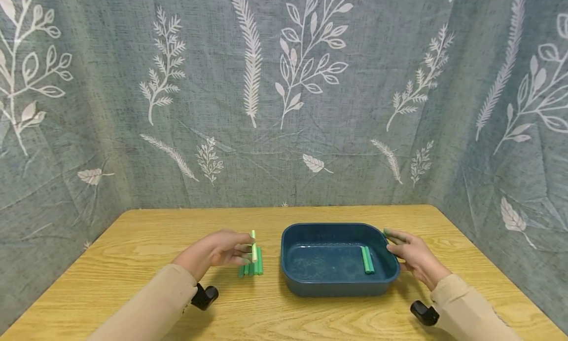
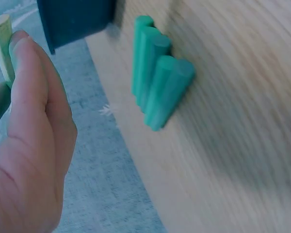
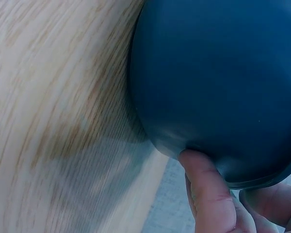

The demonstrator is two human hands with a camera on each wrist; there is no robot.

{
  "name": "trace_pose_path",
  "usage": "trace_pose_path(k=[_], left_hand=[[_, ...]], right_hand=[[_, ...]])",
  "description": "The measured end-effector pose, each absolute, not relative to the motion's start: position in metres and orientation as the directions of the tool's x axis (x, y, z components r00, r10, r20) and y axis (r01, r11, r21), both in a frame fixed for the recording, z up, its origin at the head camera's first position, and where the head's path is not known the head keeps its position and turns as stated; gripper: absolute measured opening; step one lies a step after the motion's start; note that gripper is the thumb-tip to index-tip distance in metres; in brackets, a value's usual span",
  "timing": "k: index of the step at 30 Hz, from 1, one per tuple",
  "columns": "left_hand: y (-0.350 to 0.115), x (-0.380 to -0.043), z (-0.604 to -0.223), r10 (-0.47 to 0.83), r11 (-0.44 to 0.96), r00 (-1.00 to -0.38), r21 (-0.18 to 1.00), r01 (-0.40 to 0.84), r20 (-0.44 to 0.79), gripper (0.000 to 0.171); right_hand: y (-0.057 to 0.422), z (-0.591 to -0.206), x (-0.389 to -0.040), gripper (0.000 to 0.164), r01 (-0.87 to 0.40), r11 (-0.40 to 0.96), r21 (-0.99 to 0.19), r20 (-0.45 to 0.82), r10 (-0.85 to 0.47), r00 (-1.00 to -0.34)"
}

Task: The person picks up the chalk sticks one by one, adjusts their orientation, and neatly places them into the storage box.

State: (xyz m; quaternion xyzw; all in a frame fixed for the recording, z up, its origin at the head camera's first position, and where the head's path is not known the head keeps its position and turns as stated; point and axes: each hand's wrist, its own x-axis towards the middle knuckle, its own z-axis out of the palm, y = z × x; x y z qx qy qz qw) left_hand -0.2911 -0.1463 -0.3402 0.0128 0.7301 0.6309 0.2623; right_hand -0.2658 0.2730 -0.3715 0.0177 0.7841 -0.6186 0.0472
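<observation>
My left grip (image 1: 219, 250) pinches a pale yellow-green stick (image 1: 255, 253) between thumb and fingers, holding it up off the worktop (image 1: 244, 316), to the left of the blue tub (image 1: 337, 288). Five green sticks (image 2: 162, 73) lie side by side on the worktop close by that hand. My right grip (image 1: 412, 256) is loosely spread, its fingers touching the tub's right end. Inside the tub, two more sticks (image 1: 366, 260) lie together near that end.
</observation>
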Motion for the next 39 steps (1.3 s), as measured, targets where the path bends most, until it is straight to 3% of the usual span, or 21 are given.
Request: trace_pose_path(k=[39], left_hand=[[-0.064, -0.31, -0.316, 0.396, 0.284, -0.836, 0.917, -0.281, -0.379, 0.056]], right_hand=[[0.273, -0.373, -0.267, 0.056, 0.074, 0.234, -0.969, -0.082, -0.026, -0.996]])
